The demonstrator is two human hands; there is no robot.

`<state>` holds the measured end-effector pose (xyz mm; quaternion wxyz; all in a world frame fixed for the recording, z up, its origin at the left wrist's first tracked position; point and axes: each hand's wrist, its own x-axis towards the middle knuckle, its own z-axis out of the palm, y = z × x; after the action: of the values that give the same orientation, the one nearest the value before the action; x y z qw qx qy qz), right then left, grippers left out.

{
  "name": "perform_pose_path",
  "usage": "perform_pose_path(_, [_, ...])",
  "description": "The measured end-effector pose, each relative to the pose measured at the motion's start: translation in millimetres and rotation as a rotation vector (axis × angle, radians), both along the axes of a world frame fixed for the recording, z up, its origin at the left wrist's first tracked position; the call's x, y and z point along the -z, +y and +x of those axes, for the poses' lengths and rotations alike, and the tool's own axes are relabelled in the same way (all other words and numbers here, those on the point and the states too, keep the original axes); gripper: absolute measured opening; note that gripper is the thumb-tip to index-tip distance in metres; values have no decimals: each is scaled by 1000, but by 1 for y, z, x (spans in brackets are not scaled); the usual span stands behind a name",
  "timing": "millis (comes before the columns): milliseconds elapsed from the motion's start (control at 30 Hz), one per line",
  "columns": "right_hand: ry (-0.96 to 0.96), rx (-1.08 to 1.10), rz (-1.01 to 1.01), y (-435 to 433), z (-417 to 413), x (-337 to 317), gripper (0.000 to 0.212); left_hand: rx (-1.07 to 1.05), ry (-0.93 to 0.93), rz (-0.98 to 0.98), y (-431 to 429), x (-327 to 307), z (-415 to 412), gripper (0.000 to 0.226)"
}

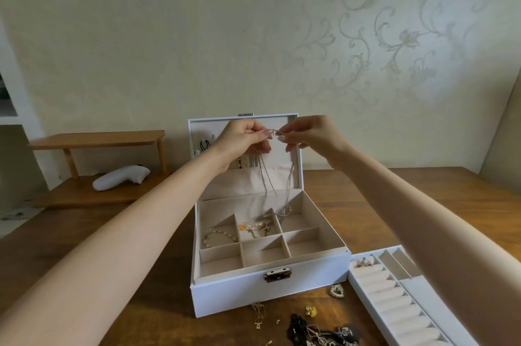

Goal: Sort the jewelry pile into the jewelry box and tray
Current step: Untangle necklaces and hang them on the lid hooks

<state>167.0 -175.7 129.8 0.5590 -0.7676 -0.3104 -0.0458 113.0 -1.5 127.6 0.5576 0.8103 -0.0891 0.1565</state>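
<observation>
The white jewelry box (270,292) stands open on the wooden table, its lid upright. In front of that lid, my left hand (242,138) and my right hand (307,134) each pinch one end of a silver chain necklace (289,190). It hangs down in two strands, with a round pendant (284,211) over the back compartments. A bead bracelet (218,235) and gold chains (258,228) lie in compartments. The white tray (394,297) with ring rolls sits at the right, with rings (363,262) at its far end. The jewelry pile (318,331) lies in front of the box.
A small wooden shelf (95,139) stands at the back left with a white handheld device (121,178) under it. A heart brooch (337,290) and a thin gold chain (258,314) lie loose near the box front. The wall is close behind.
</observation>
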Motion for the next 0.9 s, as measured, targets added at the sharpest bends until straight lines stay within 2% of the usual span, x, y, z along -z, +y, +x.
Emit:
perform_pose_path(200, [57,-30,61,-6,3,-3,13,52,-1,-155,4,-15,2,20])
perform_pose_path(333, [60,-27,31,-6,2,2,12,127,-17,-234,3,-27,-2,14])
perform_pose_path(567, [250,-201,68,-2,-4,3,13,109,-8,-72,0,-18,-1,2])
perform_pose_path(700, [244,-167,126,1,0,4,13,70,-43,-82,-1,-22,0,5])
perform_pose_path(900, [175,-152,-163,-7,5,32,15,-11,-111,-109,9,-23,-3,10])
